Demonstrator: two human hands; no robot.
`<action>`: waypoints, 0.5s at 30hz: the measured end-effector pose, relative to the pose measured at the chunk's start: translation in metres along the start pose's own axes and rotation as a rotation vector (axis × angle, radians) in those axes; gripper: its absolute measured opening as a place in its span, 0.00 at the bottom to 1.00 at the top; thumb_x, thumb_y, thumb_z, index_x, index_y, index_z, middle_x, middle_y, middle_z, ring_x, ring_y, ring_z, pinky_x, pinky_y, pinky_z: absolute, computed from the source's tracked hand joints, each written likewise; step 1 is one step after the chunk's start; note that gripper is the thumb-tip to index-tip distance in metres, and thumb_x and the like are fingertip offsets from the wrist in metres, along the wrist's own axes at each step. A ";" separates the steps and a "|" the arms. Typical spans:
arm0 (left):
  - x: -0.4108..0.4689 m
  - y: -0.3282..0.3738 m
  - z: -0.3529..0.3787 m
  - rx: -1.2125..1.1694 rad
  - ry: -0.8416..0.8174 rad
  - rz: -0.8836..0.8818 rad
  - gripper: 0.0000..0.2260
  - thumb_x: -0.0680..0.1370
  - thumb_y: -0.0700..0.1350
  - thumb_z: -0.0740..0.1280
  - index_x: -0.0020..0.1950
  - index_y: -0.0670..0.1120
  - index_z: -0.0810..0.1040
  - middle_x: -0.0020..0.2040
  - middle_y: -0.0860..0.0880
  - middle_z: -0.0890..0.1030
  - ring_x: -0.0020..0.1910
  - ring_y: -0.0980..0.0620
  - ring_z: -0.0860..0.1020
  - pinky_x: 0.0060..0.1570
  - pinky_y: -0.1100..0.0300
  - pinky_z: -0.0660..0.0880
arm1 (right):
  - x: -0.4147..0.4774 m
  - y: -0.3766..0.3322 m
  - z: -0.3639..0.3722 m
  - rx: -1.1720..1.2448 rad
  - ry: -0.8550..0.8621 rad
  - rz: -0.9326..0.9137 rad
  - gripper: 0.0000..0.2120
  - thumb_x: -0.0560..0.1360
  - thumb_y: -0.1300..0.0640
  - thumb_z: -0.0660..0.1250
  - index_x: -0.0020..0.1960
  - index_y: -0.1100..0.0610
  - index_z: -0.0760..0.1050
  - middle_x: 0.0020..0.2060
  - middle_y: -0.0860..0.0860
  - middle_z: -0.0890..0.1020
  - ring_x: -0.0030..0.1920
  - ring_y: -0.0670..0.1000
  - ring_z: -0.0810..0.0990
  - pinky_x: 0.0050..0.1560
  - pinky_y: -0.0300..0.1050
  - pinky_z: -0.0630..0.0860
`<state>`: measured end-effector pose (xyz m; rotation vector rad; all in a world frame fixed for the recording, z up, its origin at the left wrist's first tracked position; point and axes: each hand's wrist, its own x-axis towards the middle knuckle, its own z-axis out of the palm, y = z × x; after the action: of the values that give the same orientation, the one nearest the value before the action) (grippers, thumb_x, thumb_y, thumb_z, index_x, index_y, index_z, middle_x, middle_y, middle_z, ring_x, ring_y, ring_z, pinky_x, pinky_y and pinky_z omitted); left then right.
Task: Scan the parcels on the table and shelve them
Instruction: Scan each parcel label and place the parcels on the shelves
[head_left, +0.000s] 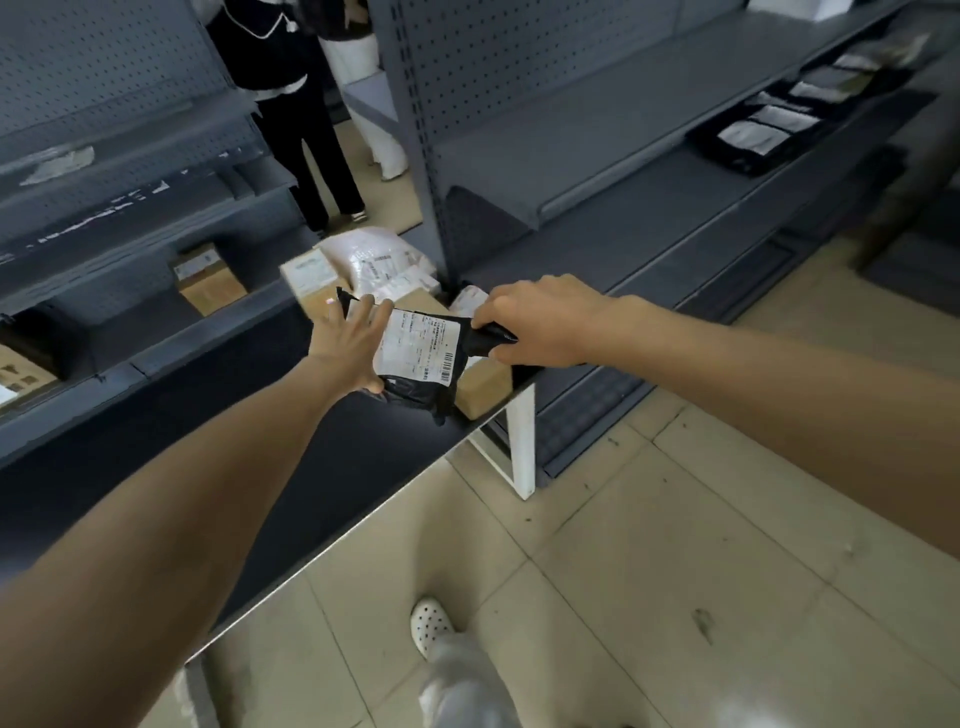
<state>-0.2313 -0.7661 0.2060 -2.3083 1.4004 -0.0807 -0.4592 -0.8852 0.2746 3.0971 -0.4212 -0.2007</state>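
Note:
A black poly-bag parcel with a white shipping label lies over the far end of the dark table. My right hand pinches its right end. My left hand lies flat on its left side, fingers spread across the label edge. Behind it on the table sit cardboard boxes and a white poly-bag parcel. Another brown box shows under the black parcel at the table edge.
Grey shelving stands to the right, with a row of black labelled parcels on its middle shelf. Shelves at left hold brown boxes. A person in dark clothes stands in the aisle beyond. Tiled floor lies below.

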 end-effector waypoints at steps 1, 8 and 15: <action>-0.006 0.024 -0.008 0.001 0.000 0.028 0.56 0.63 0.60 0.80 0.79 0.48 0.47 0.76 0.45 0.57 0.71 0.34 0.63 0.61 0.45 0.72 | -0.024 0.010 0.004 0.005 -0.002 0.021 0.19 0.80 0.45 0.62 0.70 0.47 0.71 0.65 0.50 0.74 0.58 0.59 0.78 0.44 0.49 0.67; -0.014 0.209 -0.075 0.046 0.048 0.299 0.54 0.67 0.59 0.77 0.80 0.48 0.45 0.78 0.47 0.53 0.72 0.37 0.62 0.63 0.45 0.69 | -0.187 0.100 0.014 0.003 0.010 0.272 0.20 0.81 0.44 0.62 0.71 0.48 0.70 0.65 0.51 0.75 0.59 0.58 0.77 0.46 0.50 0.72; 0.021 0.352 -0.182 0.018 0.244 0.580 0.56 0.67 0.59 0.77 0.81 0.51 0.40 0.78 0.47 0.52 0.69 0.37 0.63 0.62 0.45 0.69 | -0.318 0.189 0.010 0.002 0.021 0.616 0.19 0.80 0.45 0.62 0.70 0.47 0.71 0.66 0.51 0.74 0.58 0.60 0.78 0.48 0.51 0.73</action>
<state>-0.5630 -0.9835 0.2278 -1.8353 2.1245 -0.1992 -0.8147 -0.9821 0.3093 2.7912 -1.3231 -0.1525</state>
